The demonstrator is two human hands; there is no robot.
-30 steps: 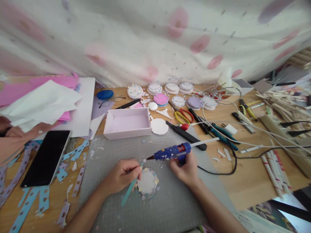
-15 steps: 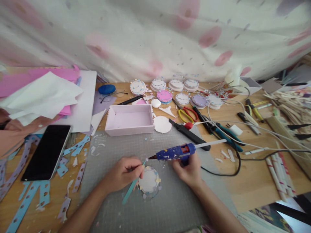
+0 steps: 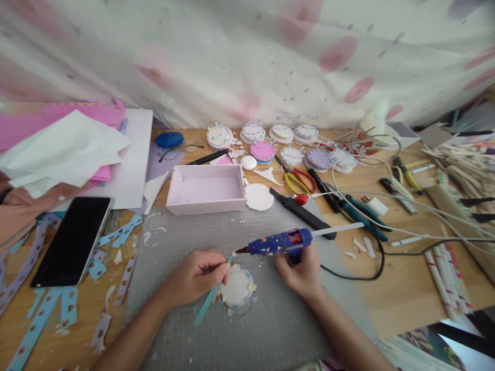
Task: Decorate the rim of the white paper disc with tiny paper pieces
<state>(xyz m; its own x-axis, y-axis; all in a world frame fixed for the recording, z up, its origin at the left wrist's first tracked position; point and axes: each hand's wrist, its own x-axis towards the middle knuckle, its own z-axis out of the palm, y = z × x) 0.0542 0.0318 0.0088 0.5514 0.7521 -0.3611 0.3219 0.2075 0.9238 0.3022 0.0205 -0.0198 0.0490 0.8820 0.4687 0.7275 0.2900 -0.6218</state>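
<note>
My left hand (image 3: 204,275) is closed in a pinch on slim teal tweezers (image 3: 208,304), held slanting over the grey cutting mat (image 3: 174,335). A tiny pale piece (image 3: 233,254) sits at the upper tip of the tweezers. Wrapped round the handle of a blue hot glue gun (image 3: 276,243), my right hand (image 3: 303,270) points its dark nozzle left, at or very near that piece. A white glue stick (image 3: 338,229) sticks out of the gun's back. Below the nozzle lies a round white disc (image 3: 236,287) ringed with small yellow, blue and lilac pieces.
A pale pink box (image 3: 207,190) stands behind the mat. Several decorated discs (image 3: 263,152) line the back. Scissors (image 3: 297,181), a black knife (image 3: 301,214), pliers (image 3: 365,216) and cables lie right. A phone (image 3: 73,242) and punched paper strips (image 3: 36,330) lie left.
Both hands, the tweezers and the glue gun hold almost the same position. The camera view has shifted very slightly.
</note>
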